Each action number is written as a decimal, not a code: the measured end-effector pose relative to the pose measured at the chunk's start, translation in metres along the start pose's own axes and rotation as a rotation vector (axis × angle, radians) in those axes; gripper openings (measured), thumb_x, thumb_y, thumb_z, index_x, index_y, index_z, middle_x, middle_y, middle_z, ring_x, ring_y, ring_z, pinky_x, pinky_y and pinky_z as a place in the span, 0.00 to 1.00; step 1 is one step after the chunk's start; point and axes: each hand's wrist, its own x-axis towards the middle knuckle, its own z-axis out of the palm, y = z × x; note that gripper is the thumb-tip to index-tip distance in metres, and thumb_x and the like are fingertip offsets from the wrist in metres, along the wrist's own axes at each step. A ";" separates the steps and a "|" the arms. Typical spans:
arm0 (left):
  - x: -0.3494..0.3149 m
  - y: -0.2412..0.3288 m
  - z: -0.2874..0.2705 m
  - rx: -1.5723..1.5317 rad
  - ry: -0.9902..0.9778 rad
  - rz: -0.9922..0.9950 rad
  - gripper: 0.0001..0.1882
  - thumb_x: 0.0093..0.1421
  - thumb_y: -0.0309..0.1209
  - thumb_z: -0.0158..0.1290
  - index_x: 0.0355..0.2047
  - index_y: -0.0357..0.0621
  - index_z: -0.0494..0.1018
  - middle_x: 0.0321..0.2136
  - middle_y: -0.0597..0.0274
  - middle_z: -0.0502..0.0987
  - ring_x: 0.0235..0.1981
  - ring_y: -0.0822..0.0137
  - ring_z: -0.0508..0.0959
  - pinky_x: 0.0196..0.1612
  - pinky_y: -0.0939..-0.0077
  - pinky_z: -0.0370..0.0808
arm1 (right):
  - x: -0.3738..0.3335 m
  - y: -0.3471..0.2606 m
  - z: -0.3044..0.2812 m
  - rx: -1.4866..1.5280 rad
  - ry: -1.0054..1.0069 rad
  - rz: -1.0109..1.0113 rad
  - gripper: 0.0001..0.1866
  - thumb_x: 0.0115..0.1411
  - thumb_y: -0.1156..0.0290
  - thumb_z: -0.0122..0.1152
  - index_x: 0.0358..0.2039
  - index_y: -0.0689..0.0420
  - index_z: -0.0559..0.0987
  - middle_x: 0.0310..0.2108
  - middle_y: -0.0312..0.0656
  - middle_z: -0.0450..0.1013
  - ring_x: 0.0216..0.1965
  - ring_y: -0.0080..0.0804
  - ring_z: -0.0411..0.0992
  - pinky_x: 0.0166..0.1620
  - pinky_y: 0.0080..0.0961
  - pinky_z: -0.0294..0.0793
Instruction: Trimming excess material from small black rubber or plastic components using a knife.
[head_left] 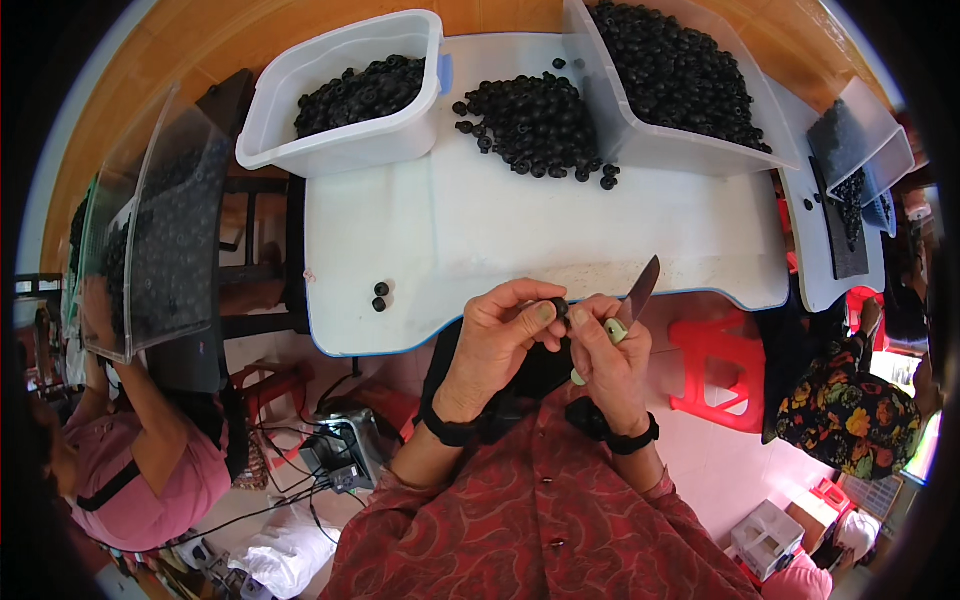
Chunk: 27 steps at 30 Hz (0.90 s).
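Observation:
Between the thumb and fingers of my left hand is a small black round part, like a bead with a hole. My right hand is closed around the pale green handle of a knife. Its dark blade points up and away to the right, apart from the black part. The fingertips of both hands meet at the part, just over the table's near edge. On the white table, a heap of similar black parts lies farther off, and a few loose ones sit at the left.
A white tub and a larger translucent bin, both holding black parts, stand at the back. On the left a person in pink works near a clear bin. A red stool stands at the right, beside another person in a flowered top.

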 end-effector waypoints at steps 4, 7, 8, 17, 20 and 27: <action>-0.004 0.000 -0.002 -0.127 0.067 -0.025 0.11 0.63 0.26 0.52 0.44 0.34 0.73 0.33 0.55 0.78 0.30 0.69 0.78 0.31 0.80 0.78 | -0.002 -0.002 -0.002 -0.119 0.017 0.030 0.06 0.66 0.72 0.53 0.35 0.62 0.75 0.21 0.29 0.67 0.18 0.11 0.62 0.20 0.13 0.59; -0.005 0.002 -0.002 -0.138 0.074 -0.049 0.11 0.63 0.27 0.52 0.44 0.34 0.73 0.34 0.55 0.78 0.30 0.69 0.79 0.30 0.79 0.78 | 0.001 0.007 -0.003 -0.413 0.065 -0.112 0.06 0.64 0.75 0.54 0.40 0.61 0.76 0.24 0.33 0.70 0.23 0.20 0.68 0.25 0.18 0.66; -0.006 0.002 -0.004 -0.138 0.075 -0.050 0.11 0.63 0.27 0.52 0.44 0.34 0.73 0.34 0.55 0.78 0.30 0.69 0.79 0.30 0.79 0.78 | 0.003 0.006 0.000 -0.624 0.044 -0.302 0.07 0.62 0.78 0.55 0.41 0.60 0.76 0.26 0.37 0.70 0.25 0.26 0.70 0.28 0.22 0.68; -0.012 -0.001 -0.007 -0.199 0.038 -0.020 0.10 0.63 0.24 0.52 0.44 0.33 0.71 0.32 0.58 0.77 0.31 0.69 0.80 0.32 0.78 0.80 | 0.001 0.007 0.008 -1.110 -0.039 -0.529 0.24 0.45 0.86 0.58 0.46 0.58 0.75 0.32 0.43 0.68 0.29 0.40 0.76 0.27 0.32 0.76; -0.013 -0.003 -0.006 -0.208 0.020 -0.016 0.11 0.63 0.24 0.52 0.45 0.33 0.71 0.33 0.58 0.77 0.31 0.69 0.79 0.32 0.77 0.80 | 0.002 0.008 0.008 -1.155 -0.046 -0.550 0.25 0.44 0.86 0.59 0.47 0.60 0.75 0.33 0.42 0.68 0.28 0.39 0.76 0.26 0.32 0.76; -0.014 -0.006 -0.006 -0.196 0.037 -0.023 0.11 0.62 0.25 0.52 0.44 0.33 0.70 0.30 0.57 0.77 0.27 0.68 0.79 0.29 0.78 0.79 | 0.001 0.008 0.008 -1.173 -0.042 -0.565 0.25 0.44 0.84 0.60 0.46 0.60 0.75 0.33 0.42 0.68 0.27 0.39 0.76 0.25 0.31 0.76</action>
